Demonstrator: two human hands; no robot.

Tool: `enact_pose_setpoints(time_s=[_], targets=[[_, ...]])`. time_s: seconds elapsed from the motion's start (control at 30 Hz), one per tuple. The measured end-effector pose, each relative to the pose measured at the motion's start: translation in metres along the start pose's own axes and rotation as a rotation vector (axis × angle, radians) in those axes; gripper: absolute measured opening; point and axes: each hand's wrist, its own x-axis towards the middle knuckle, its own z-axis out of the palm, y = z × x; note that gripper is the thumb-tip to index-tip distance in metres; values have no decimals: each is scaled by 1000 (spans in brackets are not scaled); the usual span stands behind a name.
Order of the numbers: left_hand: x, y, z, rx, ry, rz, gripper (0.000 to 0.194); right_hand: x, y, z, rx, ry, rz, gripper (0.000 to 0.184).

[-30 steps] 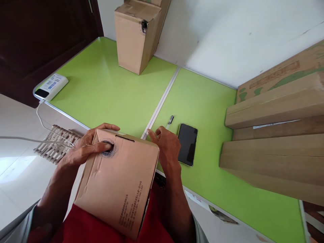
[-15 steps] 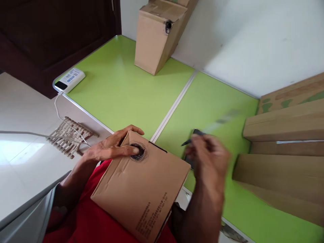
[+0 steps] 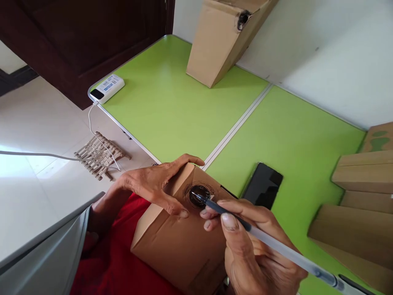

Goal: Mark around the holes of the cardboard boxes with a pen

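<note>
A brown cardboard box (image 3: pixel 172 241) rests tilted on my lap, against the near table edge. Near its upper corner is a dark round spot (image 3: pixel 201 196) ringed with scribbled pen lines. My left hand (image 3: pixel 159 184) grips that corner, its thumb on the top face beside the spot and its fingers over the far edge. In my right hand (image 3: pixel 248 241) is a pen (image 3: pixel 276 243) with a dark grip and a clear barrel. The pen's tip is at the dark spot, though I cannot tell if it touches.
A black phone (image 3: pixel 264 185) lies on the green table (image 3: pixel 172 110). At the table's far left corner sits a white device (image 3: pixel 107 88) with a cable. A tall cardboard piece (image 3: pixel 215 41) stands by the wall; more cardboard (image 3: pixel 359 221) is at right. A woven stool (image 3: pixel 100 153) stands on the floor.
My right hand has swung from above the phone to the box, bringing the pen tip to the dark spot. My left thumb has moved off the spot. The view has shifted left.
</note>
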Motion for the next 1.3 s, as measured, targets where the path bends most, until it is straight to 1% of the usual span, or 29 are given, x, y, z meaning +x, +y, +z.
enact_pose_setpoints(time_s=[0.1, 0.17, 0.27, 0.4, 0.47, 0.53, 0.57, 0.63, 0.73, 0.77, 0.83, 0.87, 0.93, 1.0, 1.03, 1.13, 1.23, 1.3], targets=[[2, -4, 0, -46, -20, 8, 112, -3, -1, -6, -76, -24, -10, 9], [4, -6, 1, -91, -44, 16, 112, -4, -3, -9, -138, -28, 8, 9], [5, -7, 1, -93, -42, 30, 113, -3, -5, -10, -218, -53, 24, 8], [4, -7, 1, -88, -26, 11, 108, -1, -6, -14, -278, -133, 1, 8], [4, -9, 1, -64, -5, 16, 106, -1, -6, -18, -288, -136, 9, 7], [3, -12, 0, -37, 8, 39, 105, 0, -6, -23, -293, -80, 60, 12], [3, -13, -1, -28, 7, 52, 105, 2, -6, -26, -281, -28, 90, 14], [3, -15, -3, -6, -2, 58, 106, 13, -5, -31, -188, 124, 110, 14], [2, -17, -4, 8, -10, 50, 102, 42, 5, -42, 22, 388, 57, 16], [2, -18, -4, -1, -7, 53, 100, 54, 12, -47, 44, 463, 44, 20], [1, -20, -4, -35, 3, 68, 96, 76, 32, -57, -46, 526, 81, 31], [1, -22, -3, -51, 14, 76, 94, 85, 44, -61, -145, 508, 141, 38], [0, -27, -3, -76, 26, 78, 93, 98, 69, -66, -406, 339, 315, 45], [0, -31, -4, -101, 24, 71, 92, 105, 92, -65, -628, 176, 440, 39], [0, -32, -5, -115, 21, 67, 92, 107, 101, -62, -704, 134, 469, 34], [1, -33, -7, -124, 11, 56, 92, 114, 116, -51, -840, 118, 486, 23], [2, -32, -9, -88, 15, 51, 91, 120, 117, -43, -960, 98, 505, 18], [3, -31, -8, -74, 22, 56, 91, 119, 115, -41, -1020, 62, 521, 16]])
